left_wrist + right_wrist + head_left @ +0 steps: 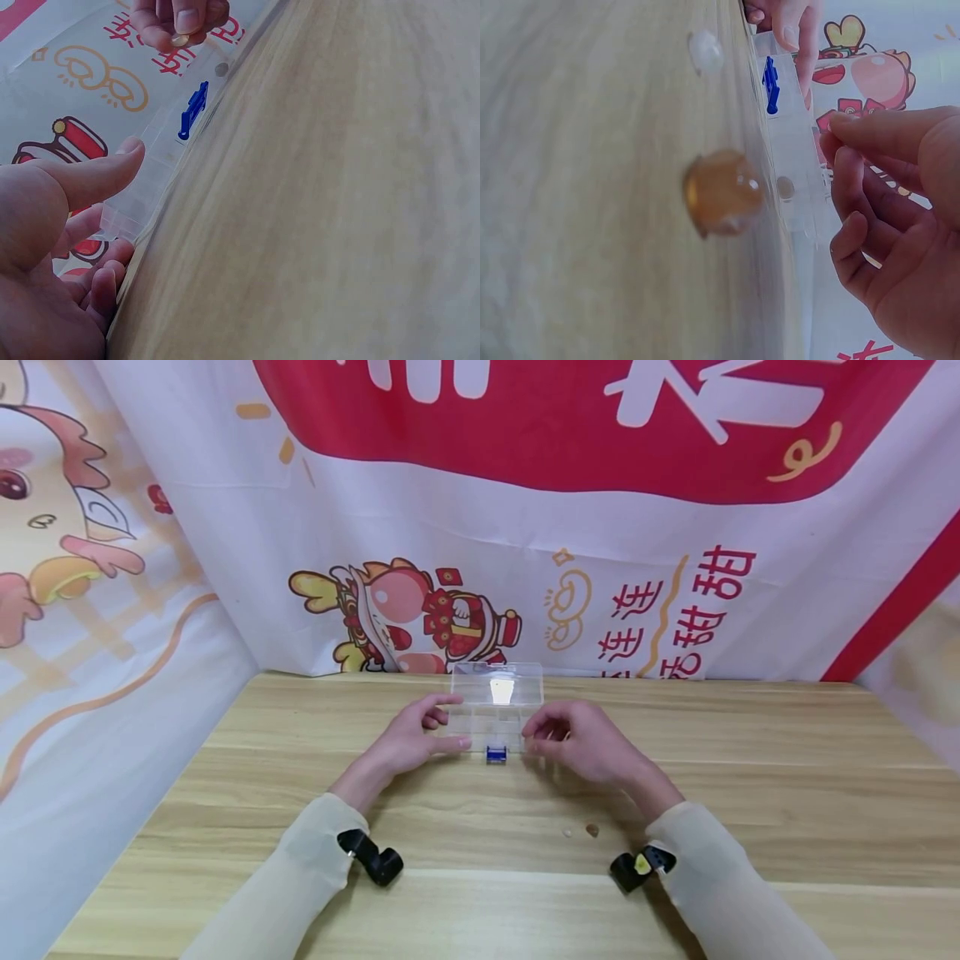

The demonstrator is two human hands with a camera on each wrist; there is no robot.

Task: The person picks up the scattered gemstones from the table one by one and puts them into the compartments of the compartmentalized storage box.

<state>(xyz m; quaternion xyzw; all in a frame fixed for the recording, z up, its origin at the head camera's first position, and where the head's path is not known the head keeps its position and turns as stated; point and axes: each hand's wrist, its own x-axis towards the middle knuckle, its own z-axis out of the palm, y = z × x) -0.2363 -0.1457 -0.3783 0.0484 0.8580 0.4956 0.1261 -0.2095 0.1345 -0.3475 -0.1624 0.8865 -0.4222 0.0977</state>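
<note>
A clear plastic compartment box [483,718] lies on the table with its lid raised at the back and a blue latch [497,754] at the front. My left hand [411,735] holds the box by its left end, thumb at the front and fingers towards the back. My right hand [581,739] is at the box's right end. Its thumb and fingertips pinch a small yellowish stone [180,40], seen in the left wrist view. A small grey stone [785,187] lies in a compartment towards the right end.
On the table in front of the box are a brown, see-through stone [592,830] and a small white stone [567,832]. A printed cloth [420,518] hangs right behind the table's back edge. Another patterned cloth [150,693] hangs along the left side.
</note>
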